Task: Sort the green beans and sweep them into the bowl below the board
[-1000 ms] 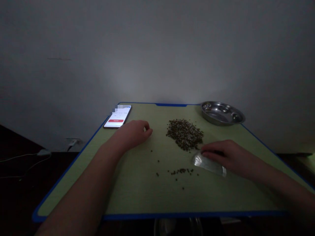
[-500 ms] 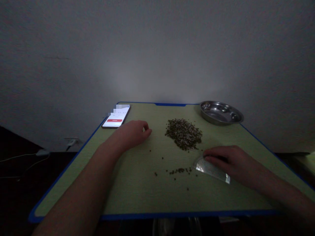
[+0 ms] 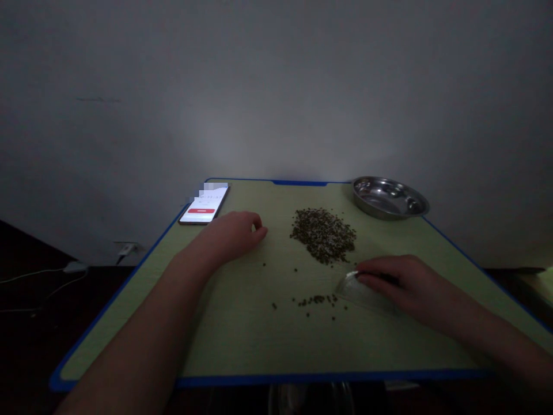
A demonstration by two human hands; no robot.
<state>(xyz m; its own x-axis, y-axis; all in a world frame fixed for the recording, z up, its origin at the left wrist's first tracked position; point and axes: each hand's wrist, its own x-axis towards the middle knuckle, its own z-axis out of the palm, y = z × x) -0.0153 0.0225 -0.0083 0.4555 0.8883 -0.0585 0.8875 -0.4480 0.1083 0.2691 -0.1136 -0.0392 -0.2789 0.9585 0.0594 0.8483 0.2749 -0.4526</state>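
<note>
My left hand rests on the table with its fingers curled in toward the thumb, and nothing shows between them. It lies beside the phone, left of a heap of small dark brown and pale grains. A thin clear plastic piece with a curved edge is pinched between the thumb and fingers of my right hand. That piece is held low over the tabletop, just below the heap. Left of it lies a loose row of dark grains, with several single ones scattered around.
A lit phone lies at the table's far left. At the far right corner stands a shallow steel bowl. The light green table has a blue rim and stands against a grey wall. Below the near edge, a shiny round object is partly visible.
My right hand has drawn slightly toward me, away from the heap, and the plastic piece has tilted. A couple of loose grains lie in different spots. My left hand stays put.
</note>
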